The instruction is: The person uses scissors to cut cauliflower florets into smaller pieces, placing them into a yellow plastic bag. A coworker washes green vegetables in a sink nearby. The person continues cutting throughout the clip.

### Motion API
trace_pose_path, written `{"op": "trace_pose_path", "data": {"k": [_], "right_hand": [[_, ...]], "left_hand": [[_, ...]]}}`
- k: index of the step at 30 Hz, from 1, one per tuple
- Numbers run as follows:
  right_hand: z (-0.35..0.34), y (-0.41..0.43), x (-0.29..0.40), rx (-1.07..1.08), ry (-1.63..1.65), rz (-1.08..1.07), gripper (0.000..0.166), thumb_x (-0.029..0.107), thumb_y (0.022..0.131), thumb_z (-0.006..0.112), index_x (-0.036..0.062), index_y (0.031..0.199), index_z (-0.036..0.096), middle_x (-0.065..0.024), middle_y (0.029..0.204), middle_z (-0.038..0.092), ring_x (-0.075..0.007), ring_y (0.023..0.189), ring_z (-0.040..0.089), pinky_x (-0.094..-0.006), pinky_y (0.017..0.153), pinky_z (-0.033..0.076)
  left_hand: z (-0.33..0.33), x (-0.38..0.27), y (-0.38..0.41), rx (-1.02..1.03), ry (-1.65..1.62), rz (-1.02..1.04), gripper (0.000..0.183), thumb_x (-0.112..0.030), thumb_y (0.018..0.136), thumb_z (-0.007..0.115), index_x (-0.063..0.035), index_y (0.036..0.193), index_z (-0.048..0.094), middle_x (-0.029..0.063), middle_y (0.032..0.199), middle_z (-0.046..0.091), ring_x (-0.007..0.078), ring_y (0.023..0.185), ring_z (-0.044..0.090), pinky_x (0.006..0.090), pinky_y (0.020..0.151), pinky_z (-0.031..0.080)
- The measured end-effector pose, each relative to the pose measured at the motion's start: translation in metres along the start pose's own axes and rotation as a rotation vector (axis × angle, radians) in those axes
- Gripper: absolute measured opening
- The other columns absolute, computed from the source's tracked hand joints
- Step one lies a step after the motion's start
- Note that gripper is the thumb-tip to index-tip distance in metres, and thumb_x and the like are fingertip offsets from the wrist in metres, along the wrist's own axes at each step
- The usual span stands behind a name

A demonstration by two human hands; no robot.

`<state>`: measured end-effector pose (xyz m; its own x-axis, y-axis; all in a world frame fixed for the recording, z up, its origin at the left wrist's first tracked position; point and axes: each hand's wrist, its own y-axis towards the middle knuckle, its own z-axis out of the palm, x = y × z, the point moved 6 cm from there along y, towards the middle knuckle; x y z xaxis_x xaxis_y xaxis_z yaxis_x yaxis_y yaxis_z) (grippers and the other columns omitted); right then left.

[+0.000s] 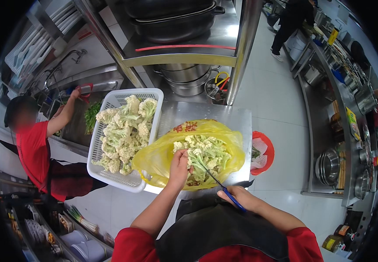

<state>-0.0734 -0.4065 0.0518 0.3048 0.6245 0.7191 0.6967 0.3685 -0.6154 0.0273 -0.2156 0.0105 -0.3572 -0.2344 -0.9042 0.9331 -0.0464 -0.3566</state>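
Note:
My left hand [179, 168] holds a piece of cauliflower by its stalk over an open yellow plastic bag [156, 157]. In my right hand [241, 198] is a pair of scissors with blue handles [231, 197]; the blades point up and left towards the stalks. Cut cauliflower florets [208, 150] fill the bag's mouth. To the left of the bag, and touching it, a white plastic basket [92, 154] holds large cauliflower pieces [126, 131]. Bag and basket rest on a stainless steel table [205, 109].
Left, a co-worker in red [33, 147] stands at a sink with leafy greens [93, 117]. A steel rack [179, 61] with pots rises behind the table. A red bin [266, 149] stands on the floor to the right. Another person [292, 24] is at the far counter.

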Motion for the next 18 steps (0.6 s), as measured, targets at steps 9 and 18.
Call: {"op": "trace_pose_path", "data": {"k": [9, 18], "right_hand": [[-0.007, 0.012, 0.010, -0.054, 0.060, 0.002, 0.063, 0.056, 0.087, 0.042, -0.0043, 0.087, 0.061, -0.0242, 0.079, 0.060, -0.0323, 0.079, 0.059, -0.0383, 0.075, 0.043], [0.001, 0.016, 0.006, 0.012, 0.204, 0.036, 0.061, 0.056, 0.088, 0.041, -0.0013, 0.076, 0.055, -0.0064, 0.064, 0.049, -0.0166, 0.064, 0.047, -0.0311, 0.064, 0.041]], "left_hand": [[0.020, 0.006, -0.014, 0.015, 0.019, 0.008, 0.021, -0.021, 0.094, 0.043, -0.0082, 0.110, 0.046, 0.0038, 0.089, 0.051, 0.0113, 0.068, 0.047, 0.0257, 0.055, 0.043], [-0.006, -0.004, -0.016, 0.034, -0.412, -0.205, 0.017, -0.014, 0.090, 0.049, -0.0023, 0.102, 0.050, 0.0082, 0.090, 0.058, 0.0178, 0.075, 0.056, 0.0274, 0.055, 0.047]]}}
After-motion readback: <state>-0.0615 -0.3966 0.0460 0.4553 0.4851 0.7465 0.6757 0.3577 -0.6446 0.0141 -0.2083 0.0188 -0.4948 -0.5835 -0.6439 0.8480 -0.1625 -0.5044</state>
